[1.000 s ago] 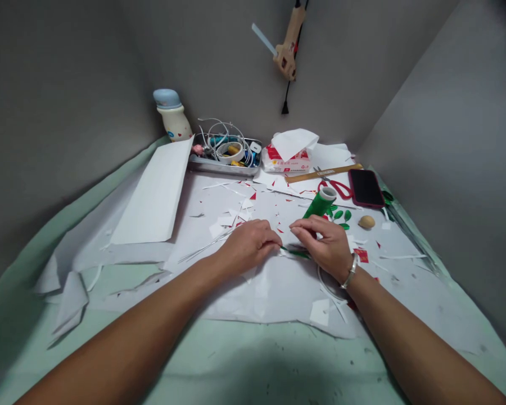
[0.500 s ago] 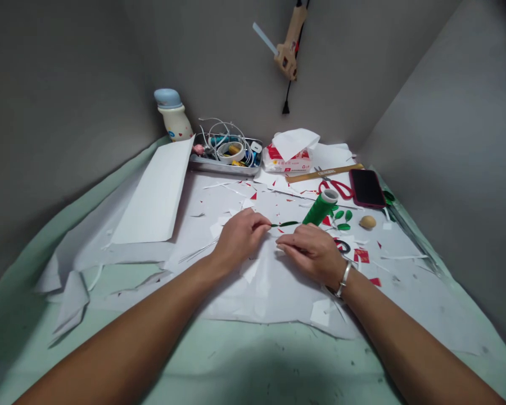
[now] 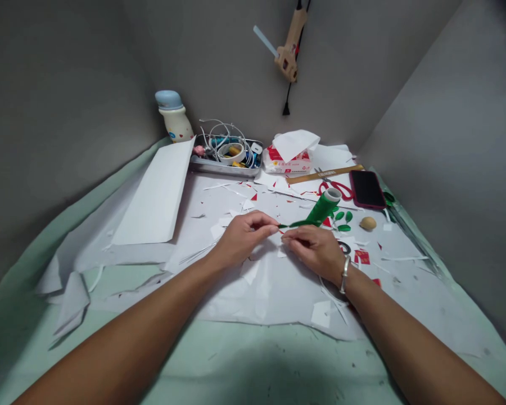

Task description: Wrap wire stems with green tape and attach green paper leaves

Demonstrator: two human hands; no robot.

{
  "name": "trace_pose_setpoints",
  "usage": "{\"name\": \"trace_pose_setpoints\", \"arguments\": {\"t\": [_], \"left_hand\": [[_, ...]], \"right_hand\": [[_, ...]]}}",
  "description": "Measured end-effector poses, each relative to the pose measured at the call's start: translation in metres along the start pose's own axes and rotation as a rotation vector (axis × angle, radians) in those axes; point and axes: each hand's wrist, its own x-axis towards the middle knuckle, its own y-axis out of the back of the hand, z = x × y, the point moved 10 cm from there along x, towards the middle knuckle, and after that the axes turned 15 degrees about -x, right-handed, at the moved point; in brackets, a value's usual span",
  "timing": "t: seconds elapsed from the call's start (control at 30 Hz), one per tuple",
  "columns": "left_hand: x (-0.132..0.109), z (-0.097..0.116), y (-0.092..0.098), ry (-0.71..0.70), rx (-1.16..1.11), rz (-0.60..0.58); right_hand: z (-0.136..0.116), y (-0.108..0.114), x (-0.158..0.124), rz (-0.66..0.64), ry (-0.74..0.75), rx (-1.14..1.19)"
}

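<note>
One thin green stem [image 3: 297, 224] above a white paper sheet [image 3: 274, 295], pinched by the narrow-set fingers [image 3: 266, 228] of the left hand [image 3: 242, 239], its far end at a tilted roll of green tape [image 3: 322, 207]. Right hand [image 3: 314, 253] close by, fingers curled narrow just under the stem, hold on it impossible to tell. Risk: a loosened pinch or sudden tug, tipping the roll onto the green leaf cutouts [image 3: 341, 218] and red paper scraps [image 3: 326, 222].

Soft, even light, a dim foreground shadow [image 3: 253, 377], bowed edges.
</note>
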Motion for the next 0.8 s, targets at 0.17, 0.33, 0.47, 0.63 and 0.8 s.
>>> {"name": "trace_pose_setpoints", "arguments": {"t": [0.17,0.33,0.47,0.63,0.8], "left_hand": [[0.002,-0.001,0.006,-0.055,0.339,0.083],[-0.006,0.002,-0.031,-0.152,0.509,-0.242],[-0.009,0.0,-0.037,-0.032,0.135,-0.35],[-0.001,-0.008,-0.01,0.088,-0.124,-0.111],[0.001,0.0,0.01,-0.043,0.159,0.097]], "right_hand": [[-0.028,0.006,-0.003,0.03,0.179,-0.164],[-0.003,0.025,0.001,0.157,-0.016,-0.031],[0.024,0.021,0.001,0.151,-0.192,0.115],[0.01,0.0,0.0,0.009,-0.089,0.071],[-0.029,-0.003,-0.004,-0.02,0.173,-0.135]]}}
